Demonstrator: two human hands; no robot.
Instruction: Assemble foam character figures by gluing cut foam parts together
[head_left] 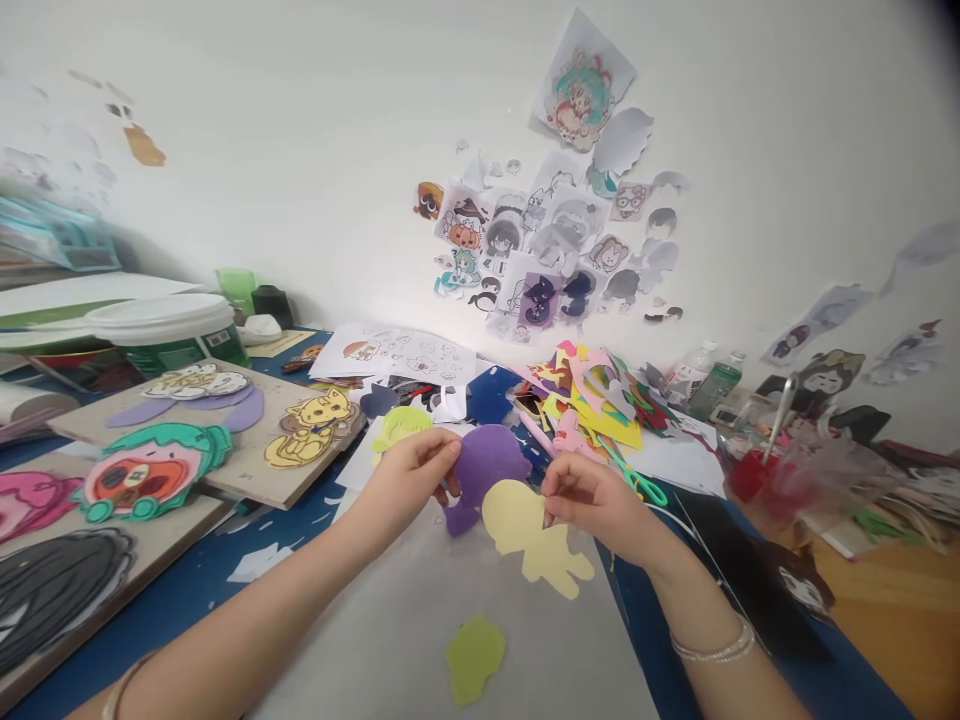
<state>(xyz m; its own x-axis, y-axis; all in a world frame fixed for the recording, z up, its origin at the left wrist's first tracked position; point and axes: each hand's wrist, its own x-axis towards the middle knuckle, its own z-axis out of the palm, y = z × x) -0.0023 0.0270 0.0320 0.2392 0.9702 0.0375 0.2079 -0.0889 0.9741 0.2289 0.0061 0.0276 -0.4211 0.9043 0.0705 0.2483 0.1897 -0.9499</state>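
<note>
My left hand (427, 470) pinches the left edge of a purple cutout (491, 458) with a rounded top. My right hand (581, 495) has its fingertips together at the right edge of a pale yellow figure-shaped cutout (551, 555), which overlaps the lower right of the purple one. Both cutouts are above a grey board (390, 630). Nearer to me on that board lies a green cutout (476, 658) of irregular outline. A lime-green piece with drawn lines (405, 428) sits beyond my left hand.
Finished cutout characters (154, 470) rest on boards at the left, beside a white-lidded tub (172, 330). Coloured scraps (600, 390) and green-handled scissors (645, 488) are at the back right. Bottles (716, 385) and a red container (754, 470) stand farther right.
</note>
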